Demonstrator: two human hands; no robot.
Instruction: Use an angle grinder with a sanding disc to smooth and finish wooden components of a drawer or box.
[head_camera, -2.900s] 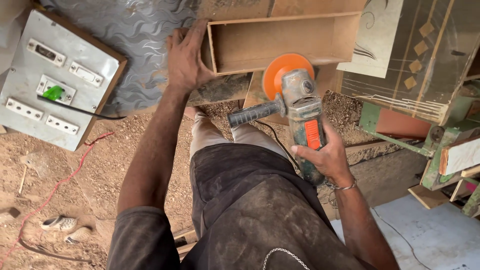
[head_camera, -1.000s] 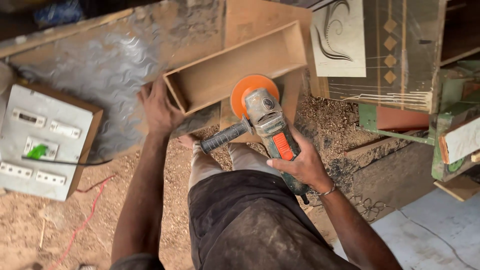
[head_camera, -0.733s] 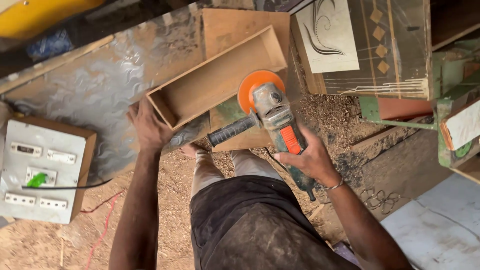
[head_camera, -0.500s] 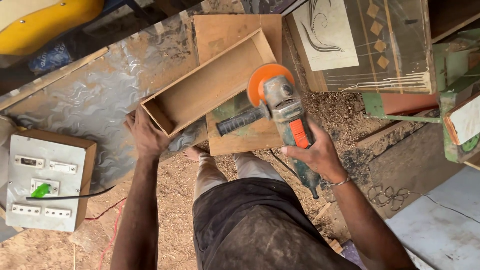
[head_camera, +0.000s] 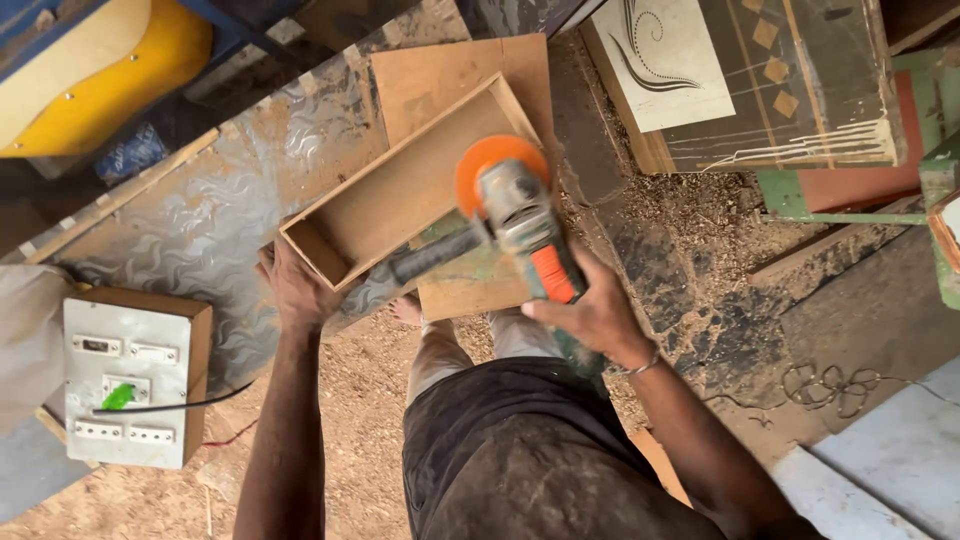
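Right hand (head_camera: 590, 315) at about 5 o'clock of the box, fingers wrapped tight around the grinder (head_camera: 520, 235) body only; the black side handle (head_camera: 425, 258) is free. One-handed grip, so a disc snag would likely kick the tool toward the legs.

Orange disc (head_camera: 490, 165) sits at the long wall of the open wooden box (head_camera: 400, 190), about 3 o'clock of its middle. Contact or just above: cannot tell, blurred.

Left hand (head_camera: 295, 290) at 7 o'clock, fingers curled over the box's near end, nothing else clamping it. Box lies tilted on a loose board (head_camera: 450, 80) over the patterned bench (head_camera: 200, 220); it could skid.

Bare foot (head_camera: 408, 310) below the bench edge. Switchboard (head_camera: 135, 380) at 8 o'clock, cable (head_camera: 190, 405) trailing over sawdust: trip hazard.
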